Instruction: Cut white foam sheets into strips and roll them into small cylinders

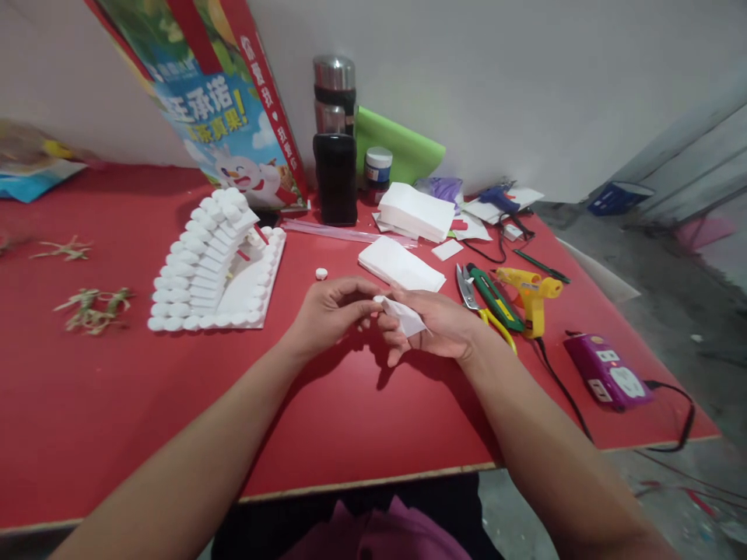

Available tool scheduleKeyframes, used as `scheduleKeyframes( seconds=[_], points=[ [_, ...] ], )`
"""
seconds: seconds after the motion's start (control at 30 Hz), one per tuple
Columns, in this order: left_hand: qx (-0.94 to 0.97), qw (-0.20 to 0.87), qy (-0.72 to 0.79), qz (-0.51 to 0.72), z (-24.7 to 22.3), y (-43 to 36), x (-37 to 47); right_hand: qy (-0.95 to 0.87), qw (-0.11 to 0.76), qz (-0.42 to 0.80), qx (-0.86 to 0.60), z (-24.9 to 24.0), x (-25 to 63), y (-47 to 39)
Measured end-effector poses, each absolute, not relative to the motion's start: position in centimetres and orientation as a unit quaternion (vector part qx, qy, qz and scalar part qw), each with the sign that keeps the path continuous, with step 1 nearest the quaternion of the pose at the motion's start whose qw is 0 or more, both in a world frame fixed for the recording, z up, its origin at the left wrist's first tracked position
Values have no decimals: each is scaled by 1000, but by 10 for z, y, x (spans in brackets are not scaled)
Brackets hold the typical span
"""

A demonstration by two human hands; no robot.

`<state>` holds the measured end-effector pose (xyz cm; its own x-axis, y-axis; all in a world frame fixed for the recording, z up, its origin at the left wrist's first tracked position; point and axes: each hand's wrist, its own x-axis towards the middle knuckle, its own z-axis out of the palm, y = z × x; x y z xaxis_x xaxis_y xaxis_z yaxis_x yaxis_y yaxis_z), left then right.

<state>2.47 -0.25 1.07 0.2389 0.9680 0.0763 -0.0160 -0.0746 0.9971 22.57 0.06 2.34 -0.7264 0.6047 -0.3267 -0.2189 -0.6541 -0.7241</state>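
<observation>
Between my two hands is a small piece of white paper [407,317], folded or partly rolled at its left end. My left hand [335,311] pinches that end with thumb and fingertips. Across its other side, my right hand [435,323] holds the paper with curled fingers, palm turned partly up. Just beyond my hands lies a stack of white paper sheets [402,264]. A small white rolled ball [320,274] rests on the red table [373,420] near my left hand. Farther left stands a white stepped model [210,268] edged with rows of similar white balls.
At right lie scissors with yellow handles [467,288], a green utility knife [496,299], a yellow glue gun [531,295] and a purple power strip [607,372] with cords. Behind are a black container [335,180], a thermos [334,74] and a printed box [215,101]. Dried twigs [96,309] lie left.
</observation>
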Motion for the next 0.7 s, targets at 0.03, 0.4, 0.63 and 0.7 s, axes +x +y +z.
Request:
scheduleKeyframes(
  seconds=[0.03, 0.4, 0.63, 0.7],
  points=[
    [570, 541, 415, 459, 10, -2, 25, -344, 245, 860, -287, 24, 226, 0],
    [520, 583, 412, 470, 12, -1, 27, -493, 292, 751, -328, 28, 226, -3],
    [493, 600, 418, 472, 15, -3, 29, -623, 367, 489, -488, 26, 213, -10],
    [485, 600, 421, 477, 15, -4, 29, -621, 381, 444, -522, 24, 211, -12]
  ],
)
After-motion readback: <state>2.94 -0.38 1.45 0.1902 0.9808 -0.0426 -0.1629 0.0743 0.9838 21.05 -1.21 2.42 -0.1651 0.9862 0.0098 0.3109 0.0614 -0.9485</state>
